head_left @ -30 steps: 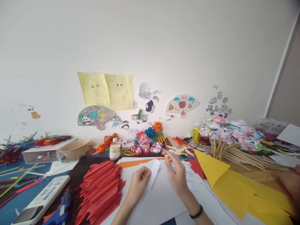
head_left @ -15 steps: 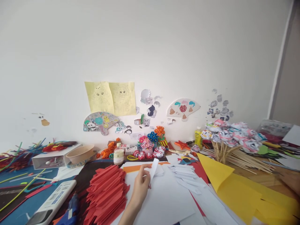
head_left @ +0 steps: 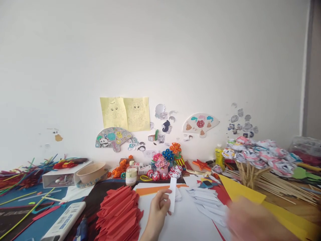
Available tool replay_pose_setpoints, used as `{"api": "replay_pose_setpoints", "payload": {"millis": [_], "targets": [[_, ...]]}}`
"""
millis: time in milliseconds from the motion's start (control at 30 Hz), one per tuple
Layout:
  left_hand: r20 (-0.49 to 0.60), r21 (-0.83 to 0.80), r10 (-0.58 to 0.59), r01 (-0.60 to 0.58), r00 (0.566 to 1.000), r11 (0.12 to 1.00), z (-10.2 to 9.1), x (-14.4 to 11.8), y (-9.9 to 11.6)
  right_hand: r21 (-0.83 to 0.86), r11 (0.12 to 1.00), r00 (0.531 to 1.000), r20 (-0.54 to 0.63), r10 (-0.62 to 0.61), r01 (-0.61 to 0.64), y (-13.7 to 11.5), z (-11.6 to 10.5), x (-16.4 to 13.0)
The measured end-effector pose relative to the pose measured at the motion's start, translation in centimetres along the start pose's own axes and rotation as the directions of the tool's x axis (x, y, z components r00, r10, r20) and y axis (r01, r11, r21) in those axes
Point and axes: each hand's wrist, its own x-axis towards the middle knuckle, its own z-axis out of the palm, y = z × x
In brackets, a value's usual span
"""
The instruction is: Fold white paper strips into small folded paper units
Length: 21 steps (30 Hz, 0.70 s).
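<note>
Near the middle of the table, my left hand (head_left: pixel 160 207) pinches a narrow white paper strip (head_left: pixel 173 194) that stands upright between thumb and fingers. It is above a stack of white paper sheets (head_left: pixel 187 222). My right hand (head_left: pixel 253 219) is at the lower right, badly smeared by motion, so its fingers cannot be read. It is in front of the yellow paper (head_left: pixel 240 189). A pile of folded white paper strips (head_left: pixel 207 202) lies between the two hands. Left of my left hand lies a big heap of folded red paper strips (head_left: pixel 119 214).
A glue gun (head_left: pixel 81 229) and a white power strip (head_left: pixel 66 222) lie at the left. Behind stand a small bottle (head_left: pixel 131 174), a beige bowl (head_left: pixel 90 172) and pipe-cleaner flowers (head_left: pixel 168 155). Wooden sticks (head_left: pixel 288 190) and white-pink paper flowers (head_left: pixel 260 150) are at the right.
My right hand has come into view at the lower right. The view has shifted, so everything sits slightly lower and further right. My left hand still holds the white strip, now more upright.
</note>
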Motion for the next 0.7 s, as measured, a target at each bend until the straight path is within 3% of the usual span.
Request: {"api": "replay_pose_setpoints", "payload": {"millis": [133, 233, 300, 367, 467, 600, 700], "targets": [[-0.022, -0.087, 0.011, -0.013, 1.000, 0.996, -0.1, 0.2, 0.2, 0.260, 0.952, 0.984, 0.113, 0.138, -0.164, 3.8, 6.7, 4.9], [-0.047, -0.132, 0.008, -0.015, 0.999, 0.991, -0.3, 0.3, 0.1, 0.358, 0.847, 0.903, 0.328, 0.278, -0.391, 7.0, 9.9, 5.3], [-0.042, -0.130, -0.003, -0.002, 0.999, 0.992, -0.3, 0.3, -0.1, 0.383, 0.783, 0.825, 0.495, 0.274, -0.490, 8.4, 10.5, 4.4], [-0.027, -0.095, -0.023, 0.021, 0.999, 0.995, -0.2, 0.2, -0.3, 0.387, 0.754, 0.780, 0.569, 0.258, -0.532, 9.3, 10.4, 3.5], [-0.037, 0.079, -0.052, 0.055, 0.998, 0.995, -0.1, 0.0, -0.4, 0.371, 0.780, 0.793, 0.558, 0.247, -0.504, 10.3, 10.1, 3.0], [-0.182, 0.434, 0.043, 0.041, 0.982, 0.900, -0.1, -0.3, 0.3, 0.265, 0.879, 0.824, 0.525, 0.212, -0.395, 11.0, 10.1, 3.2], [-0.195, 0.497, 0.098, 0.012, 0.976, 0.868, -0.2, -0.3, 1.2, 0.174, 0.932, 0.826, 0.533, 0.184, -0.319, 10.9, 10.1, 3.1]]}}
